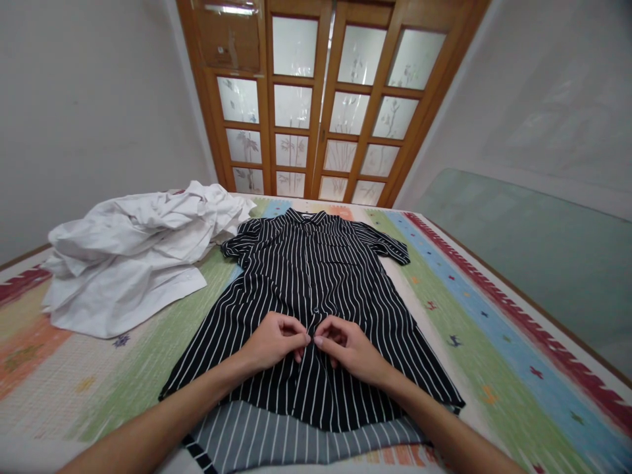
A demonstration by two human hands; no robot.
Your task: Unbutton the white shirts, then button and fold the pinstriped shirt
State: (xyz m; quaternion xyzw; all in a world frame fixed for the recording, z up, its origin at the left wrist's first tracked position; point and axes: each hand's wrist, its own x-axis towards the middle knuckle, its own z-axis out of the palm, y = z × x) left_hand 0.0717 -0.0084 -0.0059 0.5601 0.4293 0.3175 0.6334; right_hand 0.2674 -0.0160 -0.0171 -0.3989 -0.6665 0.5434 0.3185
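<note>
A black short-sleeved shirt with white stripes lies spread face up, its collar pointing away from me. My left hand pinches the front placket low on the shirt, thumb against fingers. Right beside it, my right hand pinches the same strip, and the fingertips of both nearly meet. Just above the hands a small button shows on the placket. Whatever sits between the fingertips is too small to make out. Below the front hem, the greyish inside of the shirt's back shows.
Crumpled white cloth is heaped at the left. Under everything is a colourful patterned cover with green, blue and red bands. Wooden doors with glass panes stand at the far end, between walls. A pale green panel leans along the right.
</note>
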